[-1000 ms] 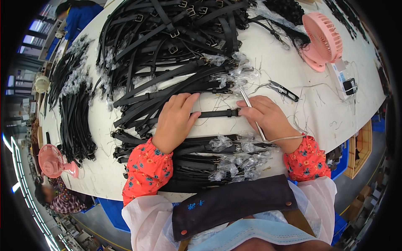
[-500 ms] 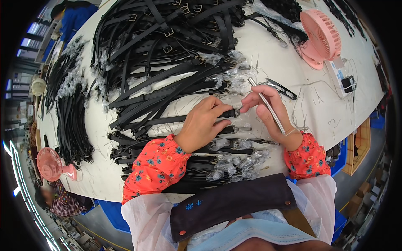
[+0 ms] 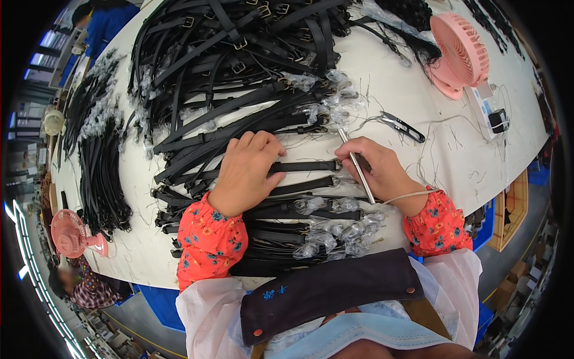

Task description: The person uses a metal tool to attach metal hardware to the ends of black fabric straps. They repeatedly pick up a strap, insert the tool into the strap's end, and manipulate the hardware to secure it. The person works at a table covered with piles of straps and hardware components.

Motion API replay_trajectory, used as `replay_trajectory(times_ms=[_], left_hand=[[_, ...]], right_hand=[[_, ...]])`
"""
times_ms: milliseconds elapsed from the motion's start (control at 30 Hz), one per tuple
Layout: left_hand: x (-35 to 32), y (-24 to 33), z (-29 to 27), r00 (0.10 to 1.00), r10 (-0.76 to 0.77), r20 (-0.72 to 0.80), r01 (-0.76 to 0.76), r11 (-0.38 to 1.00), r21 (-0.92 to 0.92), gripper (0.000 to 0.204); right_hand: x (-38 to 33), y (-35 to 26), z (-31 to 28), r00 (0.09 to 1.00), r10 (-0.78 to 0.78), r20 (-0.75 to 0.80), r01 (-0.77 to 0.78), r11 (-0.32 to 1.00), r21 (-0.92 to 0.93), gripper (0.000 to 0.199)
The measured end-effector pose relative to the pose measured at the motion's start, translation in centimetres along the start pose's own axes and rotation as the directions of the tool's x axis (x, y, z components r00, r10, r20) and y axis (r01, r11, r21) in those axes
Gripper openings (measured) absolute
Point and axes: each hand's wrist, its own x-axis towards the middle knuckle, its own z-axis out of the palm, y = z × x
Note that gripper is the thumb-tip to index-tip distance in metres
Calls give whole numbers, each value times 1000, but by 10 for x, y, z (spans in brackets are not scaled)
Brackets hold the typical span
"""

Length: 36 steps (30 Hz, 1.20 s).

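Note:
My right hand (image 3: 380,169) is closed around a slim silver pen-shaped tool (image 3: 357,166), with a thin cord trailing from its lower end. Its fingertips touch or nearly touch the metal ring end of a black strap (image 3: 311,167). My left hand (image 3: 246,172) rests over the same strap further left. Its fingers are bent, and the thumb stands apart from them with the strap showing in the gap. Several more black straps (image 3: 281,212) lie side by side below, with clear plastic wrapping (image 3: 341,236) around their buckle ends.
A large heap of black buckled straps (image 3: 239,45) covers the far table. Black-handled snips (image 3: 403,127) lie right of my hands. A pink fan (image 3: 459,51) stands by a power strip (image 3: 485,110); another pink fan (image 3: 70,233) is at left. Two people are beyond the table.
My left hand has moved left, away from the ring end, and its fingers have spread from the strap. My right hand has moved to the ring end, the silver tool shifting left and down.

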Motion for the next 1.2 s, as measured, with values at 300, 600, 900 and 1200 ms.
replay_trajectory(times_ms=[300, 600, 900, 1200], left_hand=[[14, 31, 42, 988, 70, -136, -111, 939, -326, 34], [20, 25, 59, 973, 59, -221, -149, 898, -415, 13], [16, 12, 48, 974, -228, 0, 159, 678, -717, 7], [14, 9, 46, 965, -252, 76, 210, 561, -801, 12]], right_hand=[[2, -9, -8, 977, 176, -122, -67, 793, 606, 31], [2, 1, -11, 963, 269, -3, -179, 649, 739, 40], [-6, -5, -14, 948, 257, 187, -317, 714, 624, 34], [-6, -6, -6, 944, 234, 232, -327, 739, 589, 31]])
